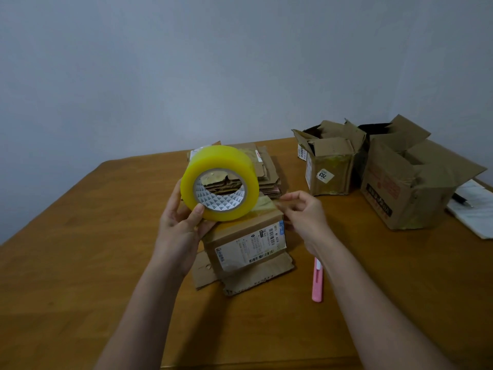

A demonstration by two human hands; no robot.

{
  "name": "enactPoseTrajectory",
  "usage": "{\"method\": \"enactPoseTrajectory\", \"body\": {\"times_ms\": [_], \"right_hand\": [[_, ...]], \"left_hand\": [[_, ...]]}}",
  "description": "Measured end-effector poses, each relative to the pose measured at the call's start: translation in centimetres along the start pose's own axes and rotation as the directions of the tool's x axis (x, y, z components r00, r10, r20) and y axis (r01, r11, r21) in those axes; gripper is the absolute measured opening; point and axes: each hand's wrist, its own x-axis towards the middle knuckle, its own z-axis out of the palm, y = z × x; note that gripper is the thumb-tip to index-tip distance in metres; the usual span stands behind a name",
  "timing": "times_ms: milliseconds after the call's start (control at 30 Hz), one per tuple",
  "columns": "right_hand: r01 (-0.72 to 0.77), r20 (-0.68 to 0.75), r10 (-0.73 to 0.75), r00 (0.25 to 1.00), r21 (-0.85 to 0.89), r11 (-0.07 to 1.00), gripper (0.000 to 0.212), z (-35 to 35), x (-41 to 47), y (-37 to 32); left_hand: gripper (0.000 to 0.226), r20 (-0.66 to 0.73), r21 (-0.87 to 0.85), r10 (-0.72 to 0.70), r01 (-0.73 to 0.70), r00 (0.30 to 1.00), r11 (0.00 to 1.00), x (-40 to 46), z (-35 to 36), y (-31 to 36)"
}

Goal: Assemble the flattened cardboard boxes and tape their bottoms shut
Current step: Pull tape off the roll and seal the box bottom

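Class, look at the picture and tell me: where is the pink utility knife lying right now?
In the head view the pink utility knife lies on the wooden table, right of the upturned box being taped, partly under the right forearm.

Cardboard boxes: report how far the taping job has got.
Done, it seems: two assembled boxes stand at the table's far right. In hand: the left hand holds the tape roll over an upturned box while the right hand pinches the tape end. Left: the stack of flattened boxes behind.
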Motion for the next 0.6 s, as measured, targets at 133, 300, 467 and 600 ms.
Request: {"method": "enactPoseTrajectory", "body": {"times_ms": [133, 300, 467, 600], "right_hand": [[-0.049, 0.04, 0.051, 0.998, -0.056, 0.997, 0.01, 0.2, 0.2, 0.0], [0.064, -0.033, -0.076, 0.997, -0.291, 0.955, 0.015, -0.3, 0.0, 0.9], [0.078, 0.145, -0.035, 0.989, -0.298, 0.951, 0.046, -0.8, -1.4, 1.3], [0.293, 0.239, -0.243, 0.94, -0.204, 0.934, 0.076, -0.9, -2.4, 0.9]], "left_hand": [[0.06, 0.004, 0.0, -0.002, 0.002, 1.0, 1.0, 0.1, 0.1, 0.0], [0.059, 0.01, 0.001, 0.008, -0.008, 1.0, 1.0, -0.1, -0.1, 0.1], [0.059, -0.006, 0.008, 0.005, -0.005, 1.0, 1.0, -0.3, 0.2, 0.2], [0.059, -0.002, 0.004, -0.001, 0.001, 1.0, 1.0, -0.2, 0.2, 0.2]]}}
